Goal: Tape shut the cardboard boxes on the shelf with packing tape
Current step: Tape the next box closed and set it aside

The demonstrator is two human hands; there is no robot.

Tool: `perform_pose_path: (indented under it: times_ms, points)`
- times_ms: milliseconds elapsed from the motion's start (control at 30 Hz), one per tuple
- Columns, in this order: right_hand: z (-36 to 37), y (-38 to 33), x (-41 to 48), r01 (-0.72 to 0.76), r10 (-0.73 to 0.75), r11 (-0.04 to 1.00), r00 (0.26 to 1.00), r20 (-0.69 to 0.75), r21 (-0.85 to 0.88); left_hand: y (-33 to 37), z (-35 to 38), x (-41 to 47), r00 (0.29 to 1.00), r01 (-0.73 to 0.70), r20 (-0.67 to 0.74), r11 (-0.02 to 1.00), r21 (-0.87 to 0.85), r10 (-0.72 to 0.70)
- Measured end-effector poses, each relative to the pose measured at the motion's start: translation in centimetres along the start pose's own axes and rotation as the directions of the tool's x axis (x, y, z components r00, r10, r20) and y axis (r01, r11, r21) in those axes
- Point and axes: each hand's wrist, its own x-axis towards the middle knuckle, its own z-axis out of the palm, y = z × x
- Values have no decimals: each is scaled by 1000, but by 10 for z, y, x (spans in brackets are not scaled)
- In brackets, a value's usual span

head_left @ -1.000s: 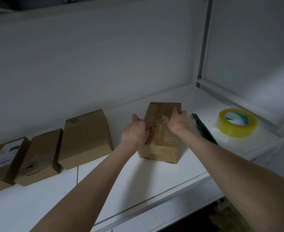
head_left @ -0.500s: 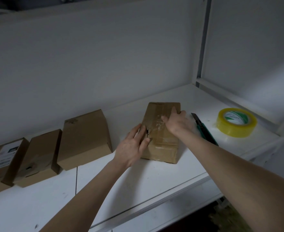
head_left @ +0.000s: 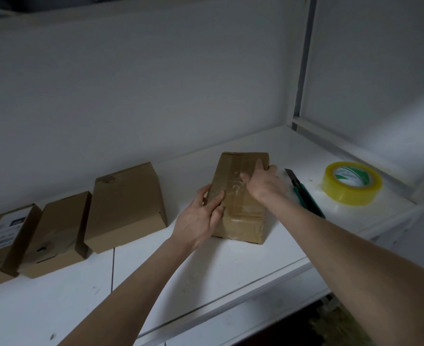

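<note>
cutter [head_left: 305, 196] and tape roll [head_left: 352, 183] beside the taped box [head_left: 240, 221]

Nothing readable — box label [head_left: 4, 231] and green print [head_left: 350, 175] on the tape roll [head_left: 350, 194] are blurred.

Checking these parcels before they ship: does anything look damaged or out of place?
The tape on the rightmost box looks wrinkled and bubbled. The second box from the left has what looks like a dark tear near its front edge. The knife lies beside the right hand, its blade seemingly extended.
</note>
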Motion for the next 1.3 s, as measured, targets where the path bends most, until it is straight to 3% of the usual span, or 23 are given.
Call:
perform_pose_path:
  times_ms: [267, 433, 700, 1300]
  points:
    - [2, 1, 3, -3, 3, 1000, 1000, -2, 25, 5, 1, -4, 996, 86, -4, 978, -190, -88]
    - [2, 0, 4, -15, 16, 1000, 1000, -4, 20, 9, 2, -7, 999, 24, -29, 991, -133, -29]
    - [3, 0, 3, 3, -3, 1000, 1000, -1, 15, 8, 5, -6, 998, 64, -24, 997, 54, -62]
    - [4, 1, 5, 1, -1, 1000, 1000, 0, 19, 5, 4, -1, 999, 47, -19, 995, -92, -49]
